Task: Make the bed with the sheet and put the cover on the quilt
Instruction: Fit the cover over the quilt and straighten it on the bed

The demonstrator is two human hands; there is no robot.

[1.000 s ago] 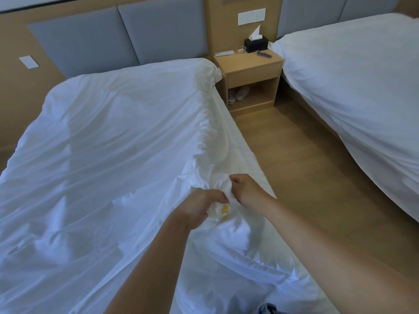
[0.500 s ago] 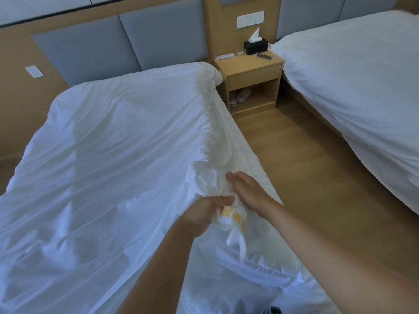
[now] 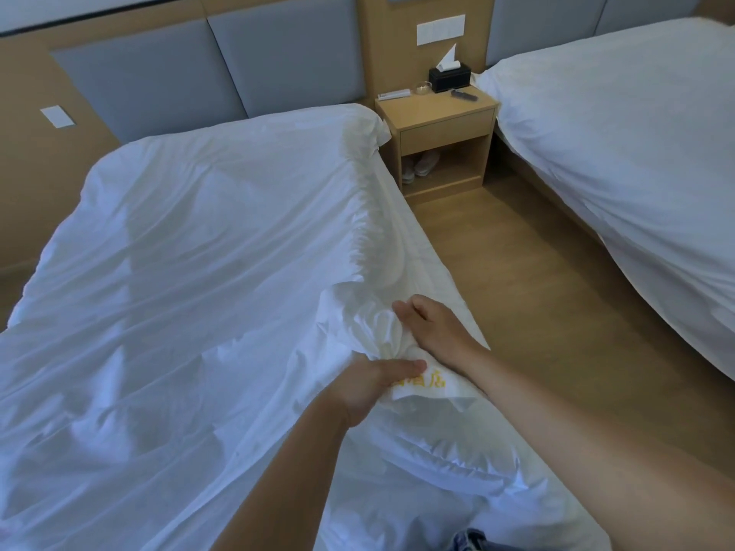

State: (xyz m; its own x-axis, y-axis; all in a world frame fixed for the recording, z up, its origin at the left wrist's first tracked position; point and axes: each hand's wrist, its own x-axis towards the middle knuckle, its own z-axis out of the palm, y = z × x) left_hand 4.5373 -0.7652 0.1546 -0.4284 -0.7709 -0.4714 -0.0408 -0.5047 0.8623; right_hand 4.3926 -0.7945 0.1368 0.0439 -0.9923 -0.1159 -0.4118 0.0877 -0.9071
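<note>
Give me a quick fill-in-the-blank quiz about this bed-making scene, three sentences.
1. The lettering beside the left hand is ____.
2. The black tissue box stands on the ____.
3. The right hand grips the bunched cover, whose colour is ____.
Missing words: yellow; nightstand; white.

The left hand (image 3: 374,385) grips the bunched corner of the white cover (image 3: 199,292) with only its thumb showing; its fingers lie beneath the cloth. The fingertips of the right hand (image 3: 433,328) are buried in the folds. The yellow lettering (image 3: 431,380) on that corner is partly covered by the left thumb and cannot be read. Whatever lies under the cover is hidden. The second bed (image 3: 616,153) runs off the right edge, and a scrap of denim (image 3: 471,540) runs off the bottom. On the nightstand (image 3: 441,125) shelf, a pale pair (image 3: 415,169) sits in shadow, too dim to identify.
</note>
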